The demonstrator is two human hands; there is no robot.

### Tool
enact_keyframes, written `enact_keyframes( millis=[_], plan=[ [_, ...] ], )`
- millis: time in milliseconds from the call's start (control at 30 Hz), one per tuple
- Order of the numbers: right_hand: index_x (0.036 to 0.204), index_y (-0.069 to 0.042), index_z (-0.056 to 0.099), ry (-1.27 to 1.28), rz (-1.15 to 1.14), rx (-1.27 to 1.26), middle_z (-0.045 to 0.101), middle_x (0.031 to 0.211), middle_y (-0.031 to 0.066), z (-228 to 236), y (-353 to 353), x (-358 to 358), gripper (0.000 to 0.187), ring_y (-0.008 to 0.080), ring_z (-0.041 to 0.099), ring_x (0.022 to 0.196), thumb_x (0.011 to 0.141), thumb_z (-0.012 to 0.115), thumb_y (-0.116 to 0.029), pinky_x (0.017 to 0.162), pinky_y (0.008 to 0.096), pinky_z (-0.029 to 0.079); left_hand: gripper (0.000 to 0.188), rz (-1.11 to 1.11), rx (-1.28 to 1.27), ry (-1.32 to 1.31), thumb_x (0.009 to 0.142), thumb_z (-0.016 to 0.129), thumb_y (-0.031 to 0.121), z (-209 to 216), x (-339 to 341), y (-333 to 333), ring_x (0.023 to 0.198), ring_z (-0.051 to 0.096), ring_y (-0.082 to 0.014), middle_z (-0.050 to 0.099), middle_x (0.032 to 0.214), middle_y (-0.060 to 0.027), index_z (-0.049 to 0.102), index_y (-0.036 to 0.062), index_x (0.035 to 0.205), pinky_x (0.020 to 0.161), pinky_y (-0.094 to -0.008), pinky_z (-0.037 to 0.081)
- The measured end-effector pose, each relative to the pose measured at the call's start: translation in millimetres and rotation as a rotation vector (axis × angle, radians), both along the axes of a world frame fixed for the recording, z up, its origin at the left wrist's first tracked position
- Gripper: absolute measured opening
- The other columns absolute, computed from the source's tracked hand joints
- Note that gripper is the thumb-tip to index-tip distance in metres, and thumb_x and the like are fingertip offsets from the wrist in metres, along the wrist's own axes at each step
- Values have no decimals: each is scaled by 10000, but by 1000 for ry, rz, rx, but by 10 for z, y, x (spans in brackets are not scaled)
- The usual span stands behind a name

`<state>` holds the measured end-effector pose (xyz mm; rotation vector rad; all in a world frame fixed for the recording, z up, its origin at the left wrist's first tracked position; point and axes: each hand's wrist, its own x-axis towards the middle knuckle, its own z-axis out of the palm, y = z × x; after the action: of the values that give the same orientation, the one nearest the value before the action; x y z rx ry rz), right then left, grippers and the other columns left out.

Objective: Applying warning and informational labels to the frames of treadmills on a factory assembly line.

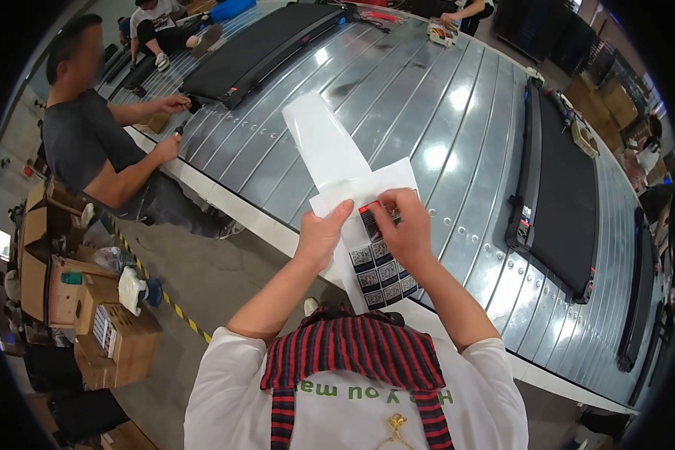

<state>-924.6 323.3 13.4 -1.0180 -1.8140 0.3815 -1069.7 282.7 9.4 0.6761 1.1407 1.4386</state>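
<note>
In front of my chest, over the near edge of the metal table point(427, 120), I hold a sheet of stickers point(373, 276) printed with rows of square codes on dark labels. My left hand point(324, 237) is closed on the sheet's left side, thumb on top. The fingers of my right hand point(405, 227) pinch at a dark label with a red top near the sheet's upper part; whether it is lifted off cannot be made out. Glossy white backing paper point(324, 139) sticks out beyond my hands, overlapping the sheet.
A long black treadmill-like deck point(566, 195) lies at the right, and another black deck point(266, 49) at the far left. A co-worker point(101, 135) stands at the table's left side holding a tool. Cardboard boxes point(131, 352) and yellow-black floor tape point(161, 289) are at the left.
</note>
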Motion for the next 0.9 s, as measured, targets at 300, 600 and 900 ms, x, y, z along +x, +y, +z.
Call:
enact_keyframes(
  millis=[300, 600, 900],
  plan=[
    [866, -15, 588, -13, 168, -290, 609, 745, 99, 153, -169, -986, 128, 171, 589, 636, 753, 603, -72, 598, 268, 475, 299, -51, -2, 131, 773, 618, 160, 97, -927, -25, 809, 546, -124, 593, 930, -51, 571, -21, 1006, 701, -274, 445],
    [835, -24, 575, 54, 219, -294, 569, 687, 154, -113, -270, -1539, 118, 279, 555, 585, 786, 543, -127, 536, 329, 436, 265, -57, -11, 173, 772, 618, 118, -59, -1487, -105, 798, 552, -136, 587, 907, -63, 562, -40, 976, 698, -276, 444],
    [829, -4, 585, 383, 337, -652, 555, 647, -2, -78, -129, -1359, 157, 52, 504, 612, 836, 532, -152, 545, 232, 421, 315, -105, 80, 97, 771, 624, 93, 18, -1474, 61, 839, 547, -147, 571, 965, -82, 526, -56, 1031, 745, -277, 438]
  ],
)
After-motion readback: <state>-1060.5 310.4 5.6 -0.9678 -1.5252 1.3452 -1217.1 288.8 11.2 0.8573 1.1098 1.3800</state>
